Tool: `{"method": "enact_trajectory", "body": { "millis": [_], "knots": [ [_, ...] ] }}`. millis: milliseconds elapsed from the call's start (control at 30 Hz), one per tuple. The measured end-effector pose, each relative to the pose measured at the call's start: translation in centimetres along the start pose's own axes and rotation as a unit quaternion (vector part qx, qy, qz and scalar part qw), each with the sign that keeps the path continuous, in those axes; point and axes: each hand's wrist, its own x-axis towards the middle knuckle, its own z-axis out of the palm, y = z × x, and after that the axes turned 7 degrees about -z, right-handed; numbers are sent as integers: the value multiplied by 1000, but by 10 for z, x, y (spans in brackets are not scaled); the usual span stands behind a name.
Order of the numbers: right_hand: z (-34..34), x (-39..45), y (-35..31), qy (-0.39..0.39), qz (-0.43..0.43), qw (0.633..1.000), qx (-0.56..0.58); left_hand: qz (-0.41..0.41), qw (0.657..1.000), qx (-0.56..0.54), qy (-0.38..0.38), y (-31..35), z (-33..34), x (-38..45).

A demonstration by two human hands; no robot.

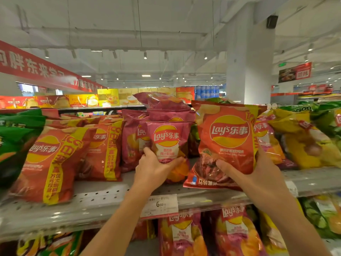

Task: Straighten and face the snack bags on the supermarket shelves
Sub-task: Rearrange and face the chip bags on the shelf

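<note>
Left hand (155, 166) grips the lower part of a pink bag (168, 143) standing upright on the shelf (103, 198), logo forward, apparently steadying it. Right hand (247, 172) clasps an orange bag (227, 143) near its base, raised before the row, likely so its front faces outward before placement.
</note>
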Motion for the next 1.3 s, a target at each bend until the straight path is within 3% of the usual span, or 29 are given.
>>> {"method": "enact_trajectory", "body": {
  "millis": [233,333,400,467,600,733,933,1067,1200,1300],
  "knots": [
    [21,-9,-28,2,-15,1000,21,32,996,26,-85,-5,-30,-15],
    [45,-14,-53,-3,-38,998,41,125,987,70,68,-36,-57,-32],
    [69,-18,-69,-27,-47,997,50,196,955,102,200,-61,-82,-48],
    [97,-24,-82,-60,-54,996,48,210,934,135,256,-86,-106,-64],
    [156,-35,-108,-98,-75,992,15,192,927,176,271,-124,-139,-91],
    [202,-36,-121,-161,-34,985,-55,166,925,230,252,-144,-148,-100],
    [224,-27,-121,-226,4,974,8,176,919,229,268,-162,-151,-97],
    [230,-23,-126,-285,10,956,-73,176,911,236,289,-165,-149,-96],
    [217,-30,-126,-278,-18,954,-108,192,917,184,296,-155,-138,-98],
    [196,-34,-116,-198,-73,974,-86,232,919,116,298,-136,-122,-99]
  ]
}}
